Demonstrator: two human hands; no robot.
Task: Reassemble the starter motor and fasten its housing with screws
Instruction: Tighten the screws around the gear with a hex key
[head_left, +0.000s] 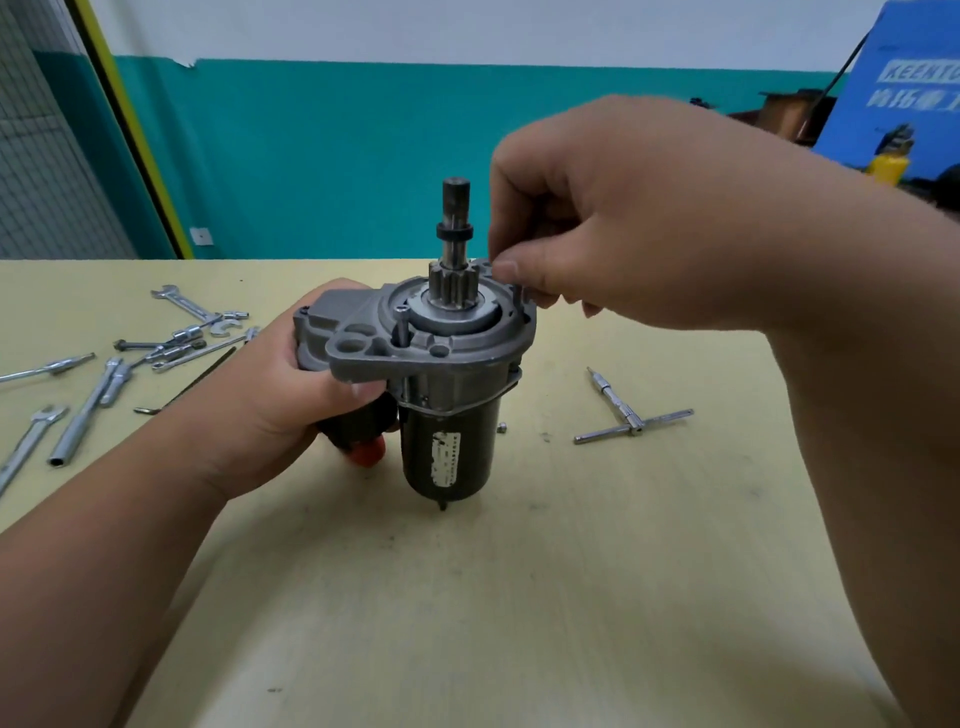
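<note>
Starter motor stands upright on the table, its dark body down and its shaft and pinion pointing up through the grey housing, which already sits on top of the body. The person's left hand grips the motor from the side, fingers curled round the back of the housing and the thumb tucked under its flange, holding it steady. The right hand reaches over from above with its fingers curled; its fingertips are pinched tight together right at the far rim of the housing. What they hold is hidden, though it is most likely a second screw being started by hand.

One screw stands in a hole on the near left of the housing, its head well proud of the surface, so it looks dropped in but not driven home. A small loose fastener lies on the table just beside the motor body, and a T-handle driver lies untouched further right. Spanners and sockets are scattered well apart on the left.

By this showing the main parts are back together; what is left is to seat the remaining screws and tighten them all with a tool
</note>
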